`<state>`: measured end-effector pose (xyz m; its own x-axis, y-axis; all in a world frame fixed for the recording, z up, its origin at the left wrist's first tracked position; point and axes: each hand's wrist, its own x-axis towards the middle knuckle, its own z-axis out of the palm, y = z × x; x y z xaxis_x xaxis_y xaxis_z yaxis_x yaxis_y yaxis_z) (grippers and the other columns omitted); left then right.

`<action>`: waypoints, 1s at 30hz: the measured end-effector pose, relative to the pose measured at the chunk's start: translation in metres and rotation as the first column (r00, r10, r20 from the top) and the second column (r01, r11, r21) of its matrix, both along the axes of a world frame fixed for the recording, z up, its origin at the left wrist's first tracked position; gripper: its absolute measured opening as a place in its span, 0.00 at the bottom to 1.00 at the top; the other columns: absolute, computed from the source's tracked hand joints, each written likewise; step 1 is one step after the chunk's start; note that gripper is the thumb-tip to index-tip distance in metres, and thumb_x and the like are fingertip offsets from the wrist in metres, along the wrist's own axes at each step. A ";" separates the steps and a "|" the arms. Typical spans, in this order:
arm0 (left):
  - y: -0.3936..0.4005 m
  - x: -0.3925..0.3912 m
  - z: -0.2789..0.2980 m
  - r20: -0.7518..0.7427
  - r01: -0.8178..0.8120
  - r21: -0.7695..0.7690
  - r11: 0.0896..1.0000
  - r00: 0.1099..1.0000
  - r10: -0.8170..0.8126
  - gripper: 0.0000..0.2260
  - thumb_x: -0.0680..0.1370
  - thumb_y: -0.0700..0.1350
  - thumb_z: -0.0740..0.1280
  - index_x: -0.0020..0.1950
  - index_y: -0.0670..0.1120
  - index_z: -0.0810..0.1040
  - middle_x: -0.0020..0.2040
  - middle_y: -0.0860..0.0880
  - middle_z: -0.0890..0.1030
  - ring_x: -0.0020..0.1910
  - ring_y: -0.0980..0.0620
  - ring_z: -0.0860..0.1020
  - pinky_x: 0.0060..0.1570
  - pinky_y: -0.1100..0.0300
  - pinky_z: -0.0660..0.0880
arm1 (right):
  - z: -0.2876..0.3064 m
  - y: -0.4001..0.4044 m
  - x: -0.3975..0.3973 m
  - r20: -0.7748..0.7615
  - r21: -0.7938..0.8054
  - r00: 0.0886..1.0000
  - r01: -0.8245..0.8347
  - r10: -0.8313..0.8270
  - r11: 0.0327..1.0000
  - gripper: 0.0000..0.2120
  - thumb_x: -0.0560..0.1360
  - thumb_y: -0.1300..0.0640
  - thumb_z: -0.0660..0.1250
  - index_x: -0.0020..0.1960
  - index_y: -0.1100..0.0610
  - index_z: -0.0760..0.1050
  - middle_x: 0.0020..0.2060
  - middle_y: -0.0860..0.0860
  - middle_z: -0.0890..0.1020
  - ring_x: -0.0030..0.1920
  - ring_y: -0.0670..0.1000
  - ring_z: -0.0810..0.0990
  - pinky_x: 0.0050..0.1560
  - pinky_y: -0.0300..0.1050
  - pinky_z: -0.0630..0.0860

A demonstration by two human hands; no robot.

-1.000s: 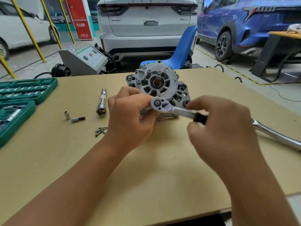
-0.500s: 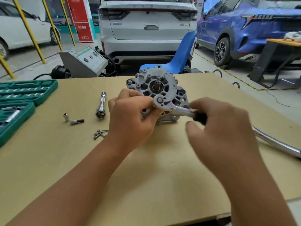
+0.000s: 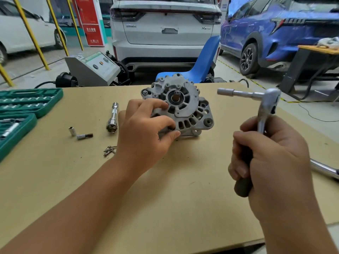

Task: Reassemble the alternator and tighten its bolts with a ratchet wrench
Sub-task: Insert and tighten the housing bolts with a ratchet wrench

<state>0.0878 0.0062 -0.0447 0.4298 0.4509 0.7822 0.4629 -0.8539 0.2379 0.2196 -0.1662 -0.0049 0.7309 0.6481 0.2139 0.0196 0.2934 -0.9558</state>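
The alternator (image 3: 180, 109) stands on edge near the middle of the tabletop (image 3: 55, 180), its vented face turned toward the person. The left hand (image 3: 145, 131) steadies it, fingers curled onto the housing's left side and lower edge, a grip that probably keeps the body from rolling or twisting under a wrench. The right hand (image 3: 266, 158) is wrapped firmly round the dark handle of the ratchet wrench (image 3: 264, 114), held upright and well apart from the alternator, with its extension and socket pointing left toward the housing. That looks like lining up for a bolt.

Loose bolts (image 3: 109, 150) lie in a small heap just beside the left wrist, so some fastening seems left to do. A long socket (image 3: 112, 117) and two small bits (image 3: 80, 133) lie further left, before the green tool case (image 3: 27, 107). Nothing sits between wrench and alternator. A chrome bar (image 3: 324, 168) lies at the right edge, behind the right hand.
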 end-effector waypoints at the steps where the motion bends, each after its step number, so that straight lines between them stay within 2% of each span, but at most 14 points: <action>1: 0.000 0.000 0.000 -0.006 -0.010 0.010 1.000 1.000 0.010 0.08 0.71 0.54 0.78 0.45 0.51 0.88 0.60 0.52 0.82 0.60 0.43 0.74 0.50 0.47 0.70 | -0.002 -0.001 0.000 -0.007 0.005 1.000 -0.009 0.009 1.000 0.08 0.69 0.64 0.66 0.37 0.53 0.74 0.24 0.53 0.70 0.18 0.51 0.62 0.23 0.42 0.62; 3: -0.001 -0.002 0.000 -0.039 -0.013 0.040 0.999 0.999 0.015 0.06 0.71 0.52 0.79 0.45 0.51 0.88 0.60 0.52 0.82 0.60 0.43 0.73 0.50 0.48 0.68 | -0.008 -0.002 -0.001 0.011 -0.031 1.000 -0.007 0.008 0.999 0.11 0.73 0.68 0.66 0.37 0.54 0.75 0.23 0.52 0.68 0.18 0.51 0.61 0.23 0.42 0.61; 5: -0.001 -0.004 0.001 -0.078 -0.015 0.071 0.997 0.997 0.021 0.05 0.72 0.50 0.78 0.46 0.51 0.88 0.61 0.51 0.82 0.61 0.43 0.73 0.51 0.49 0.65 | -0.013 -0.003 0.000 0.032 -0.061 0.999 -0.017 0.019 0.998 0.10 0.74 0.68 0.67 0.39 0.56 0.78 0.22 0.51 0.68 0.19 0.51 0.62 0.22 0.42 0.62; 8: -0.003 -0.006 0.004 -0.114 -0.044 0.107 0.993 0.992 0.056 0.05 0.73 0.51 0.76 0.45 0.51 0.87 0.61 0.51 0.82 0.62 0.41 0.74 0.53 0.51 0.61 | -0.016 -0.005 0.001 0.070 -0.075 0.996 -0.043 0.049 0.996 0.02 0.69 0.60 0.71 0.42 0.55 0.81 0.23 0.51 0.68 0.20 0.51 0.63 0.23 0.42 0.64; 10: -0.004 -0.007 0.007 -0.127 -0.070 0.149 0.986 0.988 0.089 0.05 0.73 0.51 0.75 0.45 0.51 0.87 0.61 0.50 0.82 0.62 0.40 0.75 0.53 0.51 0.59 | -0.016 -0.007 0.003 0.110 -0.092 0.993 -0.033 0.043 0.995 0.06 0.66 0.56 0.70 0.44 0.55 0.81 0.24 0.50 0.69 0.21 0.50 0.64 0.24 0.43 0.65; 15: -0.002 -0.007 0.005 -0.138 -0.046 0.162 0.986 0.988 0.069 0.05 0.74 0.51 0.75 0.45 0.51 0.87 0.61 0.50 0.82 0.63 0.39 0.75 0.53 0.51 0.60 | -0.018 -0.010 0.004 0.097 -0.094 0.995 0.003 0.006 0.996 0.07 0.66 0.56 0.71 0.44 0.54 0.81 0.24 0.49 0.69 0.21 0.50 0.64 0.24 0.43 0.65; 17: 0.000 -0.006 0.003 -0.138 -0.020 0.154 0.988 0.990 0.041 0.05 0.74 0.50 0.77 0.45 0.50 0.87 0.61 0.50 0.82 0.63 0.40 0.75 0.53 0.49 0.64 | -0.020 -0.009 0.002 0.087 -0.107 0.996 -0.004 0.014 0.994 0.07 0.66 0.55 0.71 0.44 0.54 0.81 0.24 0.49 0.69 0.21 0.50 0.64 0.24 0.43 0.65; 20: 0.004 -0.012 0.004 -0.159 0.047 0.159 0.986 0.987 -0.022 0.08 0.74 0.53 0.77 0.47 0.51 0.88 0.62 0.49 0.82 0.63 0.41 0.74 0.53 0.47 0.67 | -0.021 -0.006 -0.004 0.104 -0.115 0.994 -0.030 0.042 0.993 0.08 0.65 0.55 0.71 0.44 0.53 0.82 0.24 0.49 0.69 0.21 0.51 0.64 0.25 0.44 0.66; 22: 0.012 -0.023 0.013 -0.140 0.129 0.165 0.978 0.984 -0.106 0.08 0.75 0.51 0.76 0.49 0.49 0.89 0.62 0.47 0.81 0.59 0.44 0.77 0.54 0.49 0.70 | -0.023 -0.005 -0.008 0.119 -0.110 0.991 -0.048 0.062 0.993 0.07 0.66 0.54 0.71 0.44 0.53 0.82 0.24 0.49 0.69 0.21 0.51 0.64 0.25 0.44 0.66; 25: 0.032 -0.059 0.032 0.028 0.199 -0.037 0.979 0.980 -0.198 0.02 0.76 0.46 0.75 0.47 0.49 0.87 0.47 0.51 0.84 0.41 0.58 0.78 0.44 0.62 0.75 | -0.028 -0.002 -0.011 0.104 -0.096 0.992 -0.066 0.076 0.993 0.05 0.68 0.56 0.72 0.44 0.54 0.82 0.24 0.50 0.69 0.21 0.51 0.64 0.24 0.44 0.65; 26: 0.039 -0.072 0.037 -0.009 0.161 -0.150 0.975 0.986 -0.164 0.02 0.76 0.46 0.76 0.45 0.53 0.86 0.41 0.55 0.84 0.37 0.58 0.78 0.39 0.62 0.75 | -0.032 -0.001 -0.011 0.097 -0.096 0.992 -0.071 0.081 0.993 0.04 0.69 0.58 0.74 0.44 0.54 0.82 0.24 0.50 0.69 0.21 0.52 0.64 0.24 0.44 0.65; 27: 0.046 -0.084 0.039 -0.121 0.094 -0.270 0.958 0.984 -0.130 0.05 0.76 0.47 0.77 0.42 0.56 0.85 0.36 0.57 0.83 0.35 0.58 0.78 0.35 0.61 0.74 | -0.035 0.001 -0.012 0.088 -0.099 0.993 -0.074 0.082 0.992 0.03 0.71 0.60 0.74 0.44 0.54 0.82 0.24 0.50 0.69 0.21 0.52 0.63 0.24 0.44 0.64; 29: 0.055 -0.099 0.035 -0.343 -0.055 -0.477 0.877 0.931 -0.128 0.05 0.73 0.50 0.80 0.40 0.59 0.85 0.35 0.59 0.83 0.34 0.61 0.78 0.33 0.64 0.71 | -0.043 0.005 -0.014 0.072 -0.102 0.993 -0.088 0.096 0.991 0.04 0.73 0.63 0.73 0.44 0.55 0.81 0.24 0.51 0.69 0.22 0.51 0.63 0.24 0.43 0.63; 30: 0.057 -0.101 0.033 -0.407 -0.116 -0.532 0.839 0.903 -0.133 0.05 0.71 0.52 0.80 0.41 0.58 0.86 0.36 0.61 0.83 0.35 0.63 0.79 0.34 0.65 0.70 | -0.046 0.007 -0.015 0.068 -0.101 0.992 -0.099 0.107 0.990 0.03 0.73 0.62 0.73 0.44 0.55 0.81 0.24 0.51 0.69 0.23 0.51 0.62 0.25 0.42 0.63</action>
<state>-0.0134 0.0630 -0.0115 0.6588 0.7338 0.1659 0.6155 -0.6525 0.4420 0.2043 -0.1596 -0.0507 0.6439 0.7394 0.1965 0.0648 0.2032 -0.9770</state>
